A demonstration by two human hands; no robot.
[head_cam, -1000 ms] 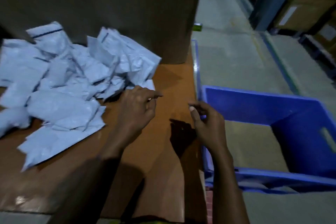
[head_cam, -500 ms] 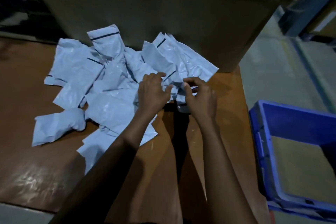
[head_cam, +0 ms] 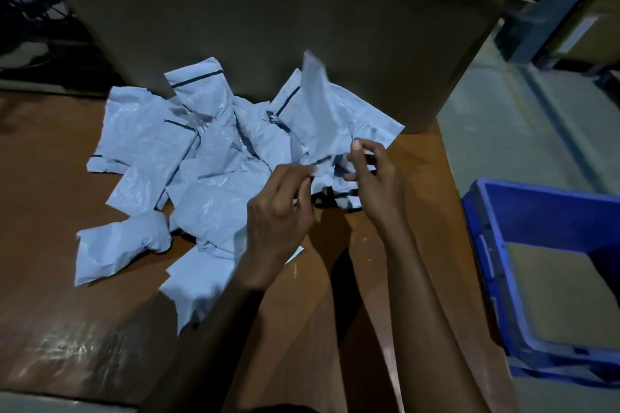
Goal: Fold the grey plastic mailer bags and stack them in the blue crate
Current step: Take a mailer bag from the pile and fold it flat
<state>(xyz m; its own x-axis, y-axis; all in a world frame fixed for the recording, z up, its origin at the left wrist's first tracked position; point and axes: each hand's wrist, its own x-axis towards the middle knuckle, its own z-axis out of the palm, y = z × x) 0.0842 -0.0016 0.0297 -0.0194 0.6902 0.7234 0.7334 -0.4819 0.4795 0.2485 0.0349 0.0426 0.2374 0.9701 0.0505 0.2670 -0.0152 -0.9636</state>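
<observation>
standing up off the heap, the raised mailer (head_cam: 318, 111) has its long axis running from the hands toward the cardboard box (head_cam: 268, 10) behind. its free end points up and away, and its lower end hangs down between the two hands. that top end is smeared by motion, so its edge and any seal strip cannot be read.

the left hand (head_cam: 281, 211) pinches the crumpled lower edge of the bag between thumb and forefinger, with the other fingers curled under. the right hand (head_cam: 375, 178) is curled too, its thumb pressed to the plastic at the lower right edge, gripping the same bag. most of the mailer therefore sits above and beyond both grips, with only a short wrinkled tail below them.

the pile of mailers (head_cam: 201, 161) lies on the brown table (head_cam: 67, 278), to the left of and under the hands and pushed up against the foot of the box. several bags show a dark strip near one end. they overlap so much that a count is not possible, and the left forearm covers part of the nearest ones.

the blue crate (head_cam: 486, 261) sits off the table's right side, well apart from the held bag and cut off by the picture's edge. a flat cardboard sheet (head_cam: 553, 295) lies in its bottom. the dim upper right corner is hard to make out.
</observation>
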